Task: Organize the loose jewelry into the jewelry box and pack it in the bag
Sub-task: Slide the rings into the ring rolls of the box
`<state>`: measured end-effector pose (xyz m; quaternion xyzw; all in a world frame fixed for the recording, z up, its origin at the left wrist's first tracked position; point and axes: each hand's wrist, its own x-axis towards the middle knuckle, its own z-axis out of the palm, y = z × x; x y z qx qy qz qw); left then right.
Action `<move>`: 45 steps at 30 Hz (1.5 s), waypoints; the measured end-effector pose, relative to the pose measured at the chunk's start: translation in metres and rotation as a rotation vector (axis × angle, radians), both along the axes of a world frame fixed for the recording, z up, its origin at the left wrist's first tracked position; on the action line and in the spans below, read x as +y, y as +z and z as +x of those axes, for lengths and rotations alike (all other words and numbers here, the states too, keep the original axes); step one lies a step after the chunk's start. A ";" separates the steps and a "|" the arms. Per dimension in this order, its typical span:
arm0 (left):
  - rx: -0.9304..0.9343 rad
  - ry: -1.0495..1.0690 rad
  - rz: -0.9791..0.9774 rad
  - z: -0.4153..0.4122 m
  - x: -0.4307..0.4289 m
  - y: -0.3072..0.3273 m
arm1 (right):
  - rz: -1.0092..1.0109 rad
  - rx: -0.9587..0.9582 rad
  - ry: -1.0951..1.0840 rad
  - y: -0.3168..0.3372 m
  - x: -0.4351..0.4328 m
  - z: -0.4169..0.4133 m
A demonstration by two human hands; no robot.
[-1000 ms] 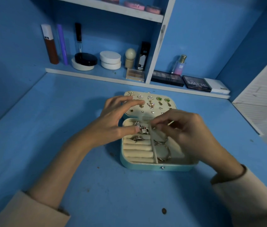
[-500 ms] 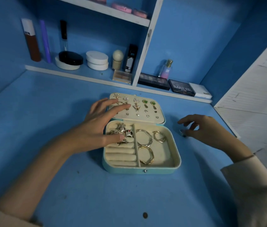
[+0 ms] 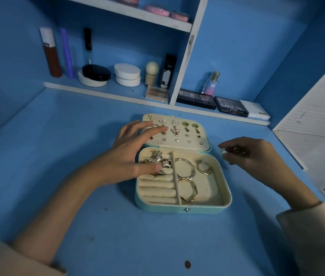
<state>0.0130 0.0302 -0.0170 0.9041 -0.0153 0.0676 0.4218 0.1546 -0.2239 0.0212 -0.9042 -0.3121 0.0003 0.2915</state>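
Note:
A teal jewelry box (image 3: 183,209) lies open on the blue table, its cream lid (image 3: 204,146) folded back and studded with earrings (image 3: 175,130). Rings (image 3: 158,155) sit in the roll slots at the left. Gold hoops (image 3: 185,170) and a bangle (image 3: 188,190) lie in the right compartment. My left hand (image 3: 129,156) rests on the box's left side, fingers spread over the lid and thumb on the rings. My right hand (image 3: 251,156) hovers right of the box, its fingertips pinching a small pale piece (image 3: 222,151), too blurred to identify. No bag is in view.
Cosmetics line the back shelf: a brown bottle (image 3: 51,54), round compacts (image 3: 96,75), white jars (image 3: 127,74), a perfume bottle (image 3: 210,83) and dark palettes (image 3: 230,106). A white slatted panel (image 3: 317,124) stands at the right. A small brown spot (image 3: 187,264) marks the table near me.
My right hand left the box's inside and moved to the table at its right. My left hand stayed on the box's left side. The view shifted slightly.

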 end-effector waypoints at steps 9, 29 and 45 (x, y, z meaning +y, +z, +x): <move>-0.338 0.141 0.042 -0.002 0.001 0.006 | 0.315 0.290 0.338 0.012 0.043 -0.063; -0.425 -0.026 0.227 -0.045 -0.026 -0.002 | 0.038 -0.025 0.541 0.003 0.065 -0.082; -0.378 -0.039 0.144 -0.042 -0.029 -0.001 | -0.040 -0.140 0.617 -0.003 0.068 -0.087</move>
